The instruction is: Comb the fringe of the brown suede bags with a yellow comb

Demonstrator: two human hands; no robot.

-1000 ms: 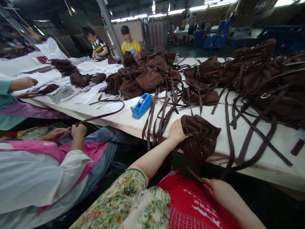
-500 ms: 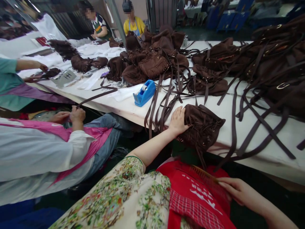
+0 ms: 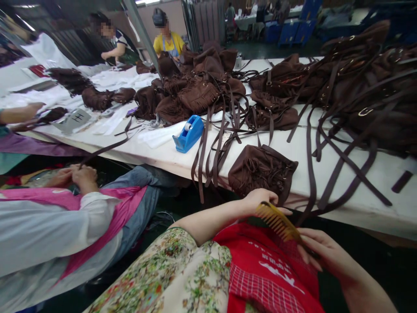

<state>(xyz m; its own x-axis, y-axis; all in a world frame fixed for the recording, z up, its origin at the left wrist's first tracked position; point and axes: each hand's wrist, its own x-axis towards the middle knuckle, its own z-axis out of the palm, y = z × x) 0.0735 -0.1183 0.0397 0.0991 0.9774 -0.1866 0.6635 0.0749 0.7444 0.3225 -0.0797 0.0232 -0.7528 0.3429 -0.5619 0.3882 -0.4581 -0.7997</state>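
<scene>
A yellow-brown comb (image 3: 280, 222) is gripped by my right hand (image 3: 317, 252) at its lower right end, in front of the red apron (image 3: 257, 256). Its teeth point down and left. My left hand (image 3: 260, 202) is at the lower edge of a dark brown fringed bag (image 3: 257, 171), behind the comb's upper end. The left fingers look curled; whether they grip the bag or its fringe is hidden. The bag lies tilted at the front edge of the white table (image 3: 215, 163), fringe side up.
A blue tape dispenser (image 3: 189, 134) and dangling brown straps (image 3: 211, 152) are left of the bag. Heaped brown bags (image 3: 195, 89) lie behind, with more bags (image 3: 368, 108) to the right. A co-worker in a pink apron (image 3: 114, 217) sits close on my left, holding a strap (image 3: 107, 150).
My left hand has moved from the bag's left side down to its lower edge. The comb in my right hand has come up beside it. The view has shifted slightly right.
</scene>
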